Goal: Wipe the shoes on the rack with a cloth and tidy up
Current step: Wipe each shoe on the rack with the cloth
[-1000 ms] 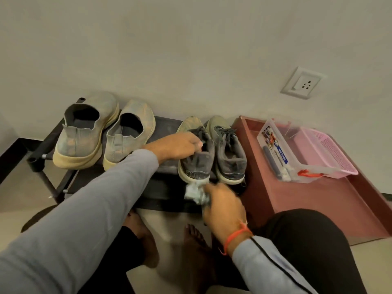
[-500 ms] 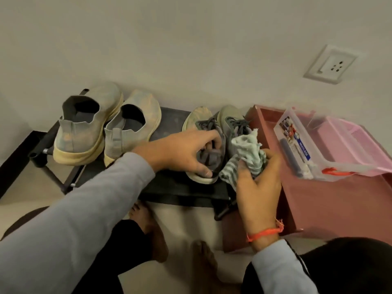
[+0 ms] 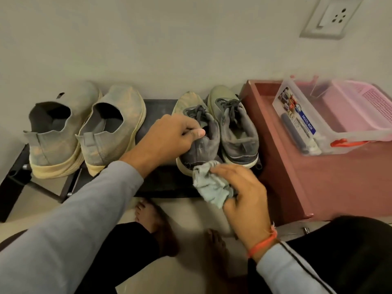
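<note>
Grey laced shoes (image 3: 214, 132), pale grey-green cloth (image 3: 210, 187), pink basket (image 3: 360, 107)

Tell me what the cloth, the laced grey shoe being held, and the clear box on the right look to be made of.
Cloth: soft woven fabric, matte, judging by its crumpled folds.
Laced grey shoe: seemingly textile or suede-like upper, dull and dusty, with a pale, probably rubber, sole edge.
Clear box: likely rigid plastic; see-through walls with a slight sheen and a printed label.
</note>
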